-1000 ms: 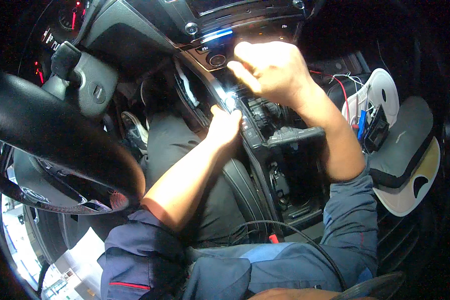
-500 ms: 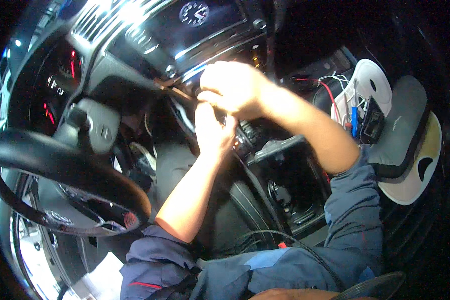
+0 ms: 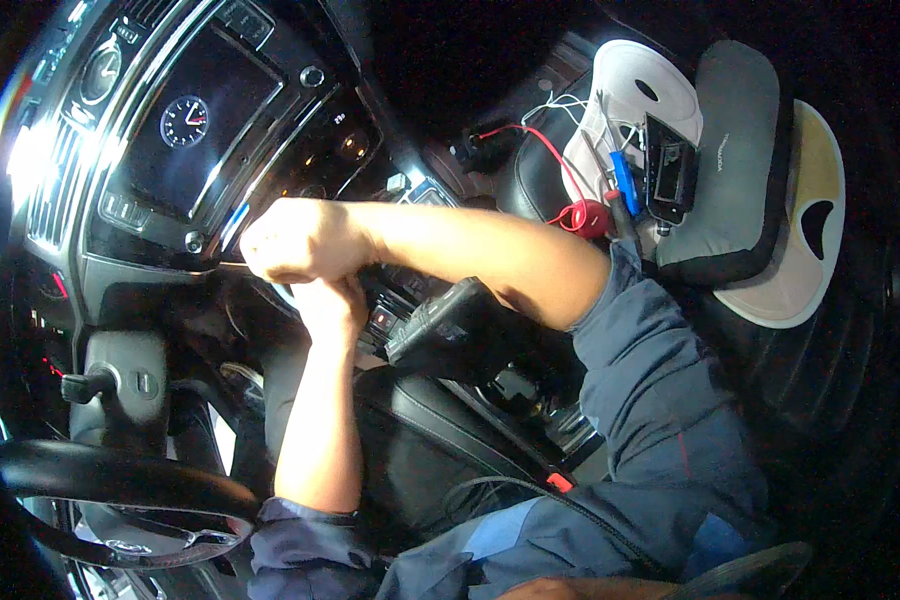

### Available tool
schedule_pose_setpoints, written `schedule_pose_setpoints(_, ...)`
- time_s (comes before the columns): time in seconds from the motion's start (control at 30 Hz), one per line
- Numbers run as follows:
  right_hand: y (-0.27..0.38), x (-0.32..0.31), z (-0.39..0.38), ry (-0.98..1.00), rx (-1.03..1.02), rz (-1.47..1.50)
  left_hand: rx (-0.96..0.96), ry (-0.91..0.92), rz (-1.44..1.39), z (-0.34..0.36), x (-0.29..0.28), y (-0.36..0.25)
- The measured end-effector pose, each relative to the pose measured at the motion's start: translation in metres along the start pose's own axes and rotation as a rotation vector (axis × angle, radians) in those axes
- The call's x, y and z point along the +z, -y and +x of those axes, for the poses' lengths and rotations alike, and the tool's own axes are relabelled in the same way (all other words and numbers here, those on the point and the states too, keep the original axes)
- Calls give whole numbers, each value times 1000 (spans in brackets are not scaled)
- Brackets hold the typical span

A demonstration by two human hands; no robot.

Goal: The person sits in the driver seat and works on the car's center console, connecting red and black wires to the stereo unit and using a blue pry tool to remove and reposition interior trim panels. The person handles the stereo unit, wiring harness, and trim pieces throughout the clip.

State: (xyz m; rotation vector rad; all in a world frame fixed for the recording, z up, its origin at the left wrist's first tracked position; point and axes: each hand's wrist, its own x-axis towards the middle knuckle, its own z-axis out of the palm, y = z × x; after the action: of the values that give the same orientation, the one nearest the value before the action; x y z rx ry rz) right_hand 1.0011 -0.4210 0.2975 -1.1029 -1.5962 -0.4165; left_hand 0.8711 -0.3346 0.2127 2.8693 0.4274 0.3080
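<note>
Prying at the glossy black centre-console trim [image 3: 270, 160]: right hand [image 3: 295, 242] fisted on a thin metal tool [image 3: 232, 265], left hand [image 3: 332, 302] bracing beneath, grip unclear; next, steady leverage.

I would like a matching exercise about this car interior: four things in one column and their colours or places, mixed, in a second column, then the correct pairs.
Things:
1. analogue clock
2. steering wheel
3. cushion
4. looped wire

Descriptions:
A. red, on the passenger seat
B. grey with a dark edge, far right
C. lower left corner of the view
D. in the dark dashboard panel, upper left

Pairs: 1-D, 2-C, 3-B, 4-A
</note>
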Motion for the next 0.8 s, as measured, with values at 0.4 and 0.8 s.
schedule_pose_setpoints(0.4,-7,-1,-3,231,-163,251,81,-159,-11,-6,31,17)
schedule_pose_setpoints(0.8,-9,-2,-7,67,-7,217,91,-159,-66,-5,13,-1)
